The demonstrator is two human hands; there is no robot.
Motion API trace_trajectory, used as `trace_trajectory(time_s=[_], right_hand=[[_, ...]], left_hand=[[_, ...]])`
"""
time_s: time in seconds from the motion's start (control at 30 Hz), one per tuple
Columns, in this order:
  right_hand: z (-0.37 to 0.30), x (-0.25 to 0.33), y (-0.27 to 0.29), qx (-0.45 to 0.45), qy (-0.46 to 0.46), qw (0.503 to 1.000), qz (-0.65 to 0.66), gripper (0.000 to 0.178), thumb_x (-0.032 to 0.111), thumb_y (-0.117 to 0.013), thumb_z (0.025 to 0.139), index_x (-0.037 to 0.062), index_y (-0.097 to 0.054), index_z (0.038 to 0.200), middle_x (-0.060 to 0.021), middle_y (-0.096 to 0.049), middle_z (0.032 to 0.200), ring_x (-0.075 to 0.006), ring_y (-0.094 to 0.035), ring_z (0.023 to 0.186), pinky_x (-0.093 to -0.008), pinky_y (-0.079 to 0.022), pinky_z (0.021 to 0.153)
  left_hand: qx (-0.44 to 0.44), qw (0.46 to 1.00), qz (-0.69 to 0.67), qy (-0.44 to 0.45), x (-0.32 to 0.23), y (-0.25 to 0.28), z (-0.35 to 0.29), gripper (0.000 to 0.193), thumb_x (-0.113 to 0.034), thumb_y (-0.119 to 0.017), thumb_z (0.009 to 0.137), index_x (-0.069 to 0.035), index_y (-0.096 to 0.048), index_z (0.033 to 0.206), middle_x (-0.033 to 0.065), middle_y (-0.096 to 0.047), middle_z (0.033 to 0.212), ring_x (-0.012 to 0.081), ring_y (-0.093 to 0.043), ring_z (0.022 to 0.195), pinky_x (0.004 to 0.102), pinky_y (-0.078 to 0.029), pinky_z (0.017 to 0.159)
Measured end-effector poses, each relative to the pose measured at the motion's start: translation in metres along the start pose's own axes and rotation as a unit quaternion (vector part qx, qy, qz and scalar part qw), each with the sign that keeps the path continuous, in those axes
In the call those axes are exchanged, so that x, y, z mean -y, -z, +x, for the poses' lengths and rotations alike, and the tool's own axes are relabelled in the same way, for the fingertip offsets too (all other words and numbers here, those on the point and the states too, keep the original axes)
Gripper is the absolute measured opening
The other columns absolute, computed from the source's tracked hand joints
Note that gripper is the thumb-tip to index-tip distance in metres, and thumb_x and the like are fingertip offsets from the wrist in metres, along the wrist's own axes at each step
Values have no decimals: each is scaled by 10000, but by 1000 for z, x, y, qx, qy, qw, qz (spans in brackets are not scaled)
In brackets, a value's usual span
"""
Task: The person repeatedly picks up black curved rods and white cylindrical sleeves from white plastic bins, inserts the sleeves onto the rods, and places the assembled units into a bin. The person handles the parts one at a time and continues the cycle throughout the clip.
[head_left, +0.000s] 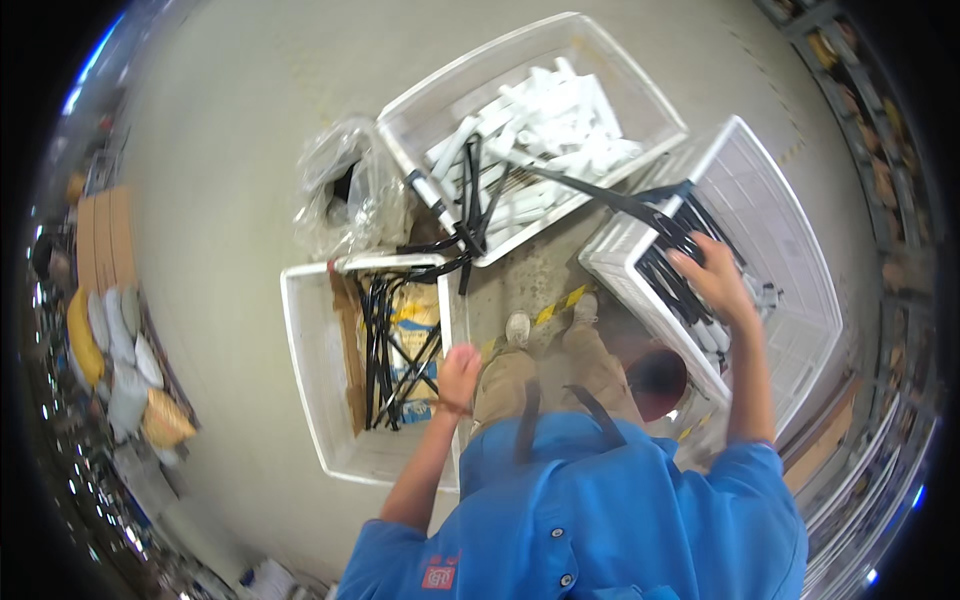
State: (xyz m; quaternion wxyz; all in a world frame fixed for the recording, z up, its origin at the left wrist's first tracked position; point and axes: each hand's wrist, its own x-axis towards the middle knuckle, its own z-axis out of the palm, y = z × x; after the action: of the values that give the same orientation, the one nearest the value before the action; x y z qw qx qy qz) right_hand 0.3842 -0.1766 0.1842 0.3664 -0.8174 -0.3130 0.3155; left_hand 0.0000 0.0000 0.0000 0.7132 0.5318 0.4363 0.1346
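My right hand (718,282) is above the right-hand white bin, its thumb and fingers around the near end of a flat black bar (610,197). That bar slants away to the far bin, over the white pieces. Beneath the hand, several black bars (672,285) with pale grey ends lie in the right bin (795,235). My left hand (460,374) is curled closed beside the left bin's inner rim, with nothing visible in it. Thin black bent tubes (380,340) stand in the left bin (310,400). More black tubes (472,205) hang over the far bin's near corner.
White strip-like pieces (560,120) are heaped in the far bin (430,95). A clear plastic bag (345,195) sits left of it. A dark round container (657,382) stands by my legs. Sacks (120,340) line the left; loaded shelves (870,140) stand at right. Yellow-black tape (560,305) marks the floor.
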Motion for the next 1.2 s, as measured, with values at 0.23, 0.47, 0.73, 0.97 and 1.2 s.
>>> trace_trajectory(time_s=[0.23,0.47,0.73,0.97,1.2], right_hand=[[-241,167,138,-67,105,976,-177,410,321,-776,750,-35,-637,897,-107,-594,659,-239,-616,548,-326,-429,525],[-258,38,34,-169,189,894,-370,371,378,-691,806,67,-553,955,-22,-519,737,-186,-552,671,-332,-425,647],[-338,-354,-110,-239,-441,865,-19,277,178,-641,837,90,-635,1100,-144,-645,1050,-339,-623,996,-454,-497,836],[-293,-587,-281,-128,-388,912,35,408,151,-537,894,110,-534,1299,-172,-560,1241,-351,-579,1143,-446,-495,928],[-207,-735,-407,20,-469,881,-58,502,176,-472,932,89,-440,1425,-216,-407,1468,-290,-493,1277,-412,-396,1037]], left_hand=[[413,732,220,-496,-277,-192,-44,705,-188,-828,703,-52,-512,1318,145,-593,1266,310,-547,1218,397,-431,1016],[534,709,255,-384,-190,-288,-94,331,-136,-745,743,-125,-613,1047,102,-684,890,330,-668,788,401,-531,661],[354,763,442,-312,37,-263,-27,200,-126,-752,802,-53,-626,939,165,-625,702,346,-629,626,374,-485,574],[285,800,523,-71,131,-277,-39,213,-216,-712,874,-49,-594,931,61,-583,625,190,-590,519,319,-459,490],[161,947,270,-62,170,-233,-46,230,-261,-561,984,-37,-510,999,-27,-398,556,66,-363,415,215,-284,344]])
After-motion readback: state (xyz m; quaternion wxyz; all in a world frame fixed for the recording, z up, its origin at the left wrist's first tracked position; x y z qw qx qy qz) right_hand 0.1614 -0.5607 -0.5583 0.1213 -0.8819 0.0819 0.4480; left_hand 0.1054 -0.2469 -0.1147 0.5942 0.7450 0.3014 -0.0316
